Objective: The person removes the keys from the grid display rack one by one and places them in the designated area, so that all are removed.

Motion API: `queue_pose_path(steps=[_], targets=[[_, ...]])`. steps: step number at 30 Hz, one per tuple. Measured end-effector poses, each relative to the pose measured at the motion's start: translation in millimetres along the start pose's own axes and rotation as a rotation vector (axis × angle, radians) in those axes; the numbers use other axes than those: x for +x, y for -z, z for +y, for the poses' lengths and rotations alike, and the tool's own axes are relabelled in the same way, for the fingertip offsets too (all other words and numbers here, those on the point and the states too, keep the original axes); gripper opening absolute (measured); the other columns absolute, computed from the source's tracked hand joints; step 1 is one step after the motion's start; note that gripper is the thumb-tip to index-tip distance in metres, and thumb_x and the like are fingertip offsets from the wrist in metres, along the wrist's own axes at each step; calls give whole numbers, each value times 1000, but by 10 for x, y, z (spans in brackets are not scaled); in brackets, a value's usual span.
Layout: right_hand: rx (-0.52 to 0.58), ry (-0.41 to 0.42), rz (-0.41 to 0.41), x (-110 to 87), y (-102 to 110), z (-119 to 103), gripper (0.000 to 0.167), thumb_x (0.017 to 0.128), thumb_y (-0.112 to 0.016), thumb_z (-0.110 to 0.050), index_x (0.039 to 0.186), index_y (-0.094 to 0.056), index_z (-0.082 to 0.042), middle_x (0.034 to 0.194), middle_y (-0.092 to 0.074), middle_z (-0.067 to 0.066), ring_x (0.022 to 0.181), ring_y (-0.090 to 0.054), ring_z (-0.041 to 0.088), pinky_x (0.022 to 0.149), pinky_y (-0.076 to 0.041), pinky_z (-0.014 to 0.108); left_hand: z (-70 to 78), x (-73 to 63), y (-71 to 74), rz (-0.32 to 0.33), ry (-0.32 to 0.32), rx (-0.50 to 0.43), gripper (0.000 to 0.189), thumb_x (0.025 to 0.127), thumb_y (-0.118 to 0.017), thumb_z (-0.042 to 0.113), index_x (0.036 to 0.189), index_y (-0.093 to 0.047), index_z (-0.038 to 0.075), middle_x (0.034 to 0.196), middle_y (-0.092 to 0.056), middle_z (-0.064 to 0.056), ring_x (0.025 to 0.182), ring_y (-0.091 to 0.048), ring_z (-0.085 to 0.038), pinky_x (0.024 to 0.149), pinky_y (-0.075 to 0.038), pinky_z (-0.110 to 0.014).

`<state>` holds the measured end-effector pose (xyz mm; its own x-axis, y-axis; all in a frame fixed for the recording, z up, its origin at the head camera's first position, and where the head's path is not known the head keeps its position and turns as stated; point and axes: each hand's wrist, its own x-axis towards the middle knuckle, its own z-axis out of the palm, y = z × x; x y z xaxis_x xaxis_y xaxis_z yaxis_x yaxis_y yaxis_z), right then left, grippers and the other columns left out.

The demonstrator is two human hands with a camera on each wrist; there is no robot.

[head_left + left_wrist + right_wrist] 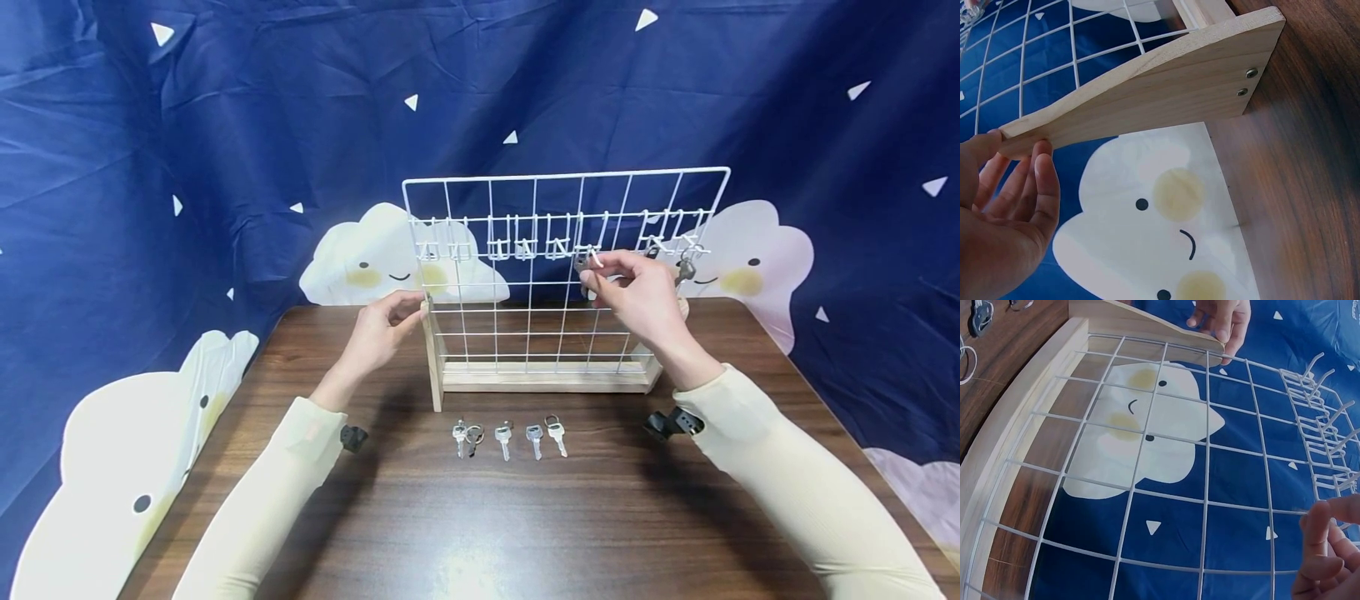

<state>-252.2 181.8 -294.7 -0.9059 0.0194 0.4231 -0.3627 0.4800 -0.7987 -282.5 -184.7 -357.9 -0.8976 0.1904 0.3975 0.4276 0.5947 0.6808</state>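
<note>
A white wire grid rack (510, 309) stands on the table in a wooden base, with a row of white hooks along its upper part. My left hand (386, 327) grips the top of the rack's left wooden side panel (1147, 81), thumb on one face and fingers on the other. Over on the right, my right hand (641, 296) pinches a key (582, 263) close to one of the hooks; the fingers partly cover it. In the right wrist view only the curled fingers of that hand (1329, 553) show, below the hooks (1329, 440), and the key is hidden.
Several keys lie in a row in front of the rack, among them a silver key (534, 440) and one with a ring (556, 433). More keys (686, 270) hang at the rack's right end. Behind the table (480, 517) hangs a blue cloth (337, 100).
</note>
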Motion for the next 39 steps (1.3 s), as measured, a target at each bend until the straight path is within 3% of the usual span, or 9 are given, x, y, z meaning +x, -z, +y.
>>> queue_pose_path(steps=[6,14,21,25,29,39], targets=[[-5,31,-7,7,-4,-10,30,92,-74,-21,112,-70,1,101,-75,21,56,-67,0,57,-55,16,-7,12,0,3,-6,-5,32,95,-70,24,124,-68,11,116,-75,-11,88,-71,-24,79,-59,-36],[-90,30,7,33,-18,11,27,91,-75,-28,107,-74,-6,84,-78,3,53,-64,0,54,-52,17,-10,10,-3,-2,-7,6,32,95,-69,24,125,-67,11,117,-74,-11,88,-71,-24,79,-58,-36],[-41,46,-18,-2,-4,11,26,92,-73,-22,107,-72,-1,96,-77,18,53,-63,0,54,-52,15,2,0,-4,-6,5,3,32,95,-69,26,125,-67,12,117,-74,-10,87,-71,-24,78,-58,-36],[-4,48,1,-34,14,24,24,91,-74,-20,106,-72,-1,83,-77,-5,53,-64,0,53,-51,14,2,3,-5,-1,2,-1,32,95,-70,25,124,-67,12,117,-74,-10,87,-71,-24,78,-58,-36],[16,41,4,-86,54,25,26,91,-74,-21,107,-71,-1,71,-66,-30,53,-63,-2,54,-52,14,-6,7,-10,1,-2,-1,32,95,-70,25,124,-67,12,116,-75,-10,86,-71,-23,77,-58,-34],[43,6,9,-216,137,-9,24,91,-73,-22,102,-70,-1,73,-69,-26,54,-66,5,55,-54,19,-14,6,-11,2,-1,1,32,95,-70,25,124,-67,12,116,-75,-10,87,-71,-23,77,-58,-33]])
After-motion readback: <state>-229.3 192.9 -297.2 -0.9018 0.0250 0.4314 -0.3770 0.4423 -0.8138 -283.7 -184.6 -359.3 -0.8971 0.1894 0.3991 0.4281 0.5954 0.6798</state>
